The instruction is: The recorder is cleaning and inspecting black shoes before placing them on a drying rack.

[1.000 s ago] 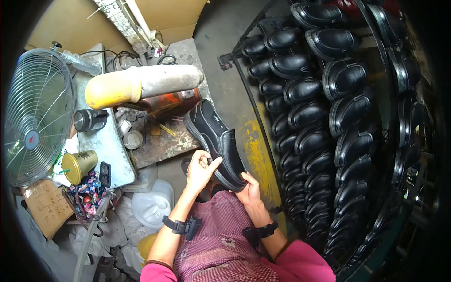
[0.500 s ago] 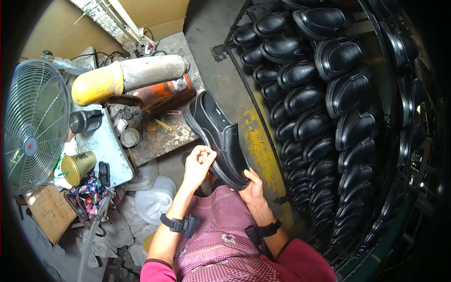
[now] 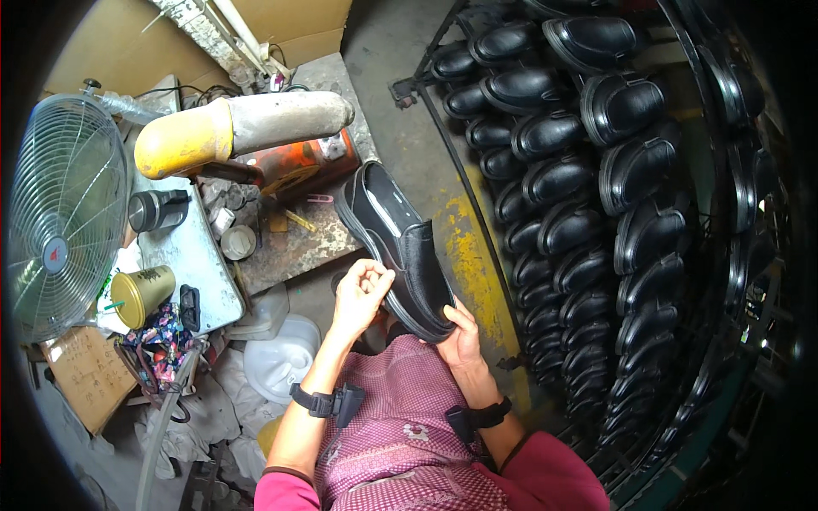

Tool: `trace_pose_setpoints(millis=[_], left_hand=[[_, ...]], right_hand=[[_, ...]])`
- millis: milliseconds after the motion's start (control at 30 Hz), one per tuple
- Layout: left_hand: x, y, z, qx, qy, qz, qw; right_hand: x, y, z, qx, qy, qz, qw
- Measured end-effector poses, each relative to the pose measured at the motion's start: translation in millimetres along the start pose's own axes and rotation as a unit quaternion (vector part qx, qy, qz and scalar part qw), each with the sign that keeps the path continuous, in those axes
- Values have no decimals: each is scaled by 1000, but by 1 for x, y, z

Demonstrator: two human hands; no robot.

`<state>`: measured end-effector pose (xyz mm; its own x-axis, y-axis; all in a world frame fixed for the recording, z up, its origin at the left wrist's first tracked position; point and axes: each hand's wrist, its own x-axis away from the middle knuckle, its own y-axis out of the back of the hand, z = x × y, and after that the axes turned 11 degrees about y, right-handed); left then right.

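Observation:
A black leather slip-on shoe (image 3: 415,268) is held over my lap, its toe toward me and its opening facing up and away. My right hand (image 3: 461,335) grips the toe end, thumb on the upper and fingers around the sole edge. Against the side of the shoe, my left hand (image 3: 363,294) is closed in a pinch, fingers curled at the seam above the sole. Whatever small thing sits between those fingertips, if anything, cannot be made out. Inside the shoe a pale strip shows along the insole.
A rack of black shoes (image 3: 558,179) fills the right side. Ahead on the left, a worn workbench (image 3: 298,264) carries a machine with a yellow-and-grey arm (image 3: 243,129). A fan (image 3: 68,221), a lidded cup (image 3: 141,298) and a plastic jug (image 3: 281,362) are at left.
The shoe has tilted very slightly, and its insole now catches more light. Both hands keep nearly the same hold. The surroundings have shifted a little in view.

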<state>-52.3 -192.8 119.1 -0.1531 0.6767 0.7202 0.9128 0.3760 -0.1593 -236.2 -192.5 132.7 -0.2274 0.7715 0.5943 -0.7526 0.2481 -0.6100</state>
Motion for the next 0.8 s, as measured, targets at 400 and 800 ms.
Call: trace_pose_setpoints(millis=[400, 800], left_hand=[[-4, -3, 6, 2, 6, -15, 1000], [-11, -2, 10, -124, -46, -32, 991]], right_hand=[[-2, 5, -1, 3, 3, -9, 1000], [-3, 6, 3, 5, 6, 0, 1000]])
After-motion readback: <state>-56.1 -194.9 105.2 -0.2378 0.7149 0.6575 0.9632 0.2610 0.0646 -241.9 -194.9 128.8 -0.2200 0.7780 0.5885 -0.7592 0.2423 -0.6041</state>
